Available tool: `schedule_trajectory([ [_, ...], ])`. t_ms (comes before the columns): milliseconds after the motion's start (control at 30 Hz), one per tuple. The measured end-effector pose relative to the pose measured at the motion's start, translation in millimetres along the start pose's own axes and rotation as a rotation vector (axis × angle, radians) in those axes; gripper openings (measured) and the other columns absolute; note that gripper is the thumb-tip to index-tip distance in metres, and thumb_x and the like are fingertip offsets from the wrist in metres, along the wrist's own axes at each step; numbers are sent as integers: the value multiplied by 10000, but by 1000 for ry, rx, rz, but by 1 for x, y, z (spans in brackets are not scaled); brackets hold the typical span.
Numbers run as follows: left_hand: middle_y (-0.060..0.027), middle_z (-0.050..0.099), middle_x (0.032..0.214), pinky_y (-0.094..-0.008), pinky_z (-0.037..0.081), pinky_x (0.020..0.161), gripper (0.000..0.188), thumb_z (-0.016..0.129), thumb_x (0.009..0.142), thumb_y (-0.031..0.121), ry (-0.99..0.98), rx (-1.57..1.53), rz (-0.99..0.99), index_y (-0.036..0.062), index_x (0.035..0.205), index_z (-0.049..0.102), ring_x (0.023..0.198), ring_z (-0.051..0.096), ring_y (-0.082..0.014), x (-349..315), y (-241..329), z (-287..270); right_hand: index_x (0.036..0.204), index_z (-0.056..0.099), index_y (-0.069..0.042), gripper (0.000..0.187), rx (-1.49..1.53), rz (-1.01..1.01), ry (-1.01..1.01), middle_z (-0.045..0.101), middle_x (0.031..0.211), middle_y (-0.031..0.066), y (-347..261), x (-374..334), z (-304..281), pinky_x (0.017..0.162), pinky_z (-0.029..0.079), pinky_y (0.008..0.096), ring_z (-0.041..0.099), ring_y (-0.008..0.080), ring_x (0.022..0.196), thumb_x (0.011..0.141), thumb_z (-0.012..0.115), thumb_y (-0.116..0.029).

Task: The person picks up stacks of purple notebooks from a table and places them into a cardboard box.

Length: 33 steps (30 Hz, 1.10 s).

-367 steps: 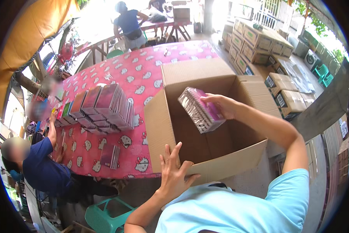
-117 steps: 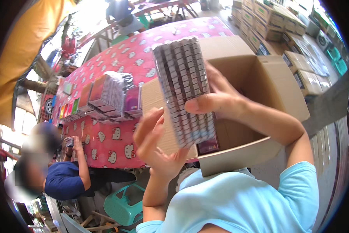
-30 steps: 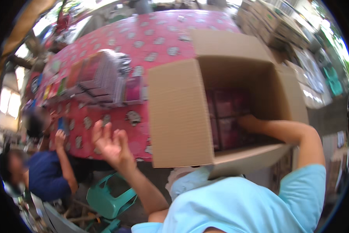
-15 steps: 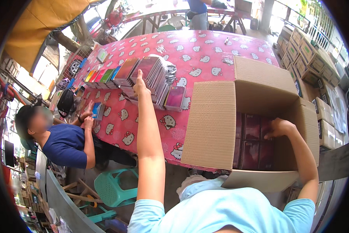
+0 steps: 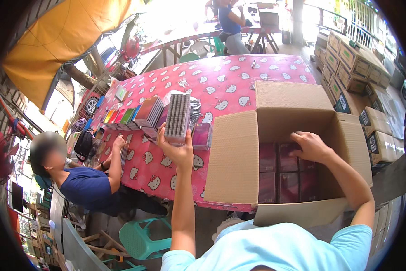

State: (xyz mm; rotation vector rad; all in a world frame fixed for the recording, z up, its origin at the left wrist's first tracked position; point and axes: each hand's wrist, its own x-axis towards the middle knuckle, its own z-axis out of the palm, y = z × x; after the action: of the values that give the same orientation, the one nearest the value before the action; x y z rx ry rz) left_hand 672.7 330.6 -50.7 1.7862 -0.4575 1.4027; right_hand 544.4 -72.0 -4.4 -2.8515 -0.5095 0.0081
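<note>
My left hand [image 5: 177, 152] grips a stack of spiral notebooks [image 5: 178, 118] from below, lifted over the table with the wire-bound edges turned up. Behind and beside it, more notebooks with purple covers [image 5: 203, 134] lie on the table. Over at the right, an open cardboard box [image 5: 232, 158] contains several stacks of dark maroon notebooks [image 5: 288, 186]. My right hand [image 5: 312, 146] is inside the box, above the far stacks. Its fingers are apart and slightly bent, with nothing visible in them.
A pink patterned cloth [image 5: 221, 90] covers the table. Notebooks in several colours [image 5: 121, 115] form a row on the left. A person in navy [image 5: 87, 187] works at the left edge, near a green stool [image 5: 142, 239]. Stacked cartons [image 5: 356, 63] stand at right.
My left hand, earlier upright against the table stack, now holds notebooks nearer me. My right hand has shifted left and away inside the box. The person at left has moved their hands.
</note>
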Motion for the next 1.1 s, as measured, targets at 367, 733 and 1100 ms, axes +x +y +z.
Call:
schedule_trajectory([
  [367, -128, 251, 1535, -544, 354, 1091, 1023, 920, 599, 409, -826, -962, -574, 84, 1395, 366, 1386, 332, -313, 38, 154, -18, 1311, 431, -89, 516, 1916, 150, 459, 578, 1157, 45, -83, 19, -1, 887, 506, 328, 567, 135, 1055, 911, 692, -286],
  [733, -2, 535, 1089, -366, 424, 768, 452, 741, 855, 287, 100, -397, -1516, 138, 1212, 507, 941, 503, -104, -117, -61, 2, 1316, 371, 47, 844, 781, 632, 463, 501, 1266, 258, 7, 45, 182, 1008, 407, 536, 499, 365, 1212, 821, 690, -557],
  [1100, -227, 521, 1282, -473, 465, 952, 913, 815, 670, 577, -221, 947, -1482, -37, 1279, 522, 1113, 572, -352, -154, -100, 125, 1281, 399, 79, 862, 320, 754, 343, 400, 1358, 316, 6, 57, 222, 932, 416, 589, 432, 465, 1236, 822, 627, -613],
])
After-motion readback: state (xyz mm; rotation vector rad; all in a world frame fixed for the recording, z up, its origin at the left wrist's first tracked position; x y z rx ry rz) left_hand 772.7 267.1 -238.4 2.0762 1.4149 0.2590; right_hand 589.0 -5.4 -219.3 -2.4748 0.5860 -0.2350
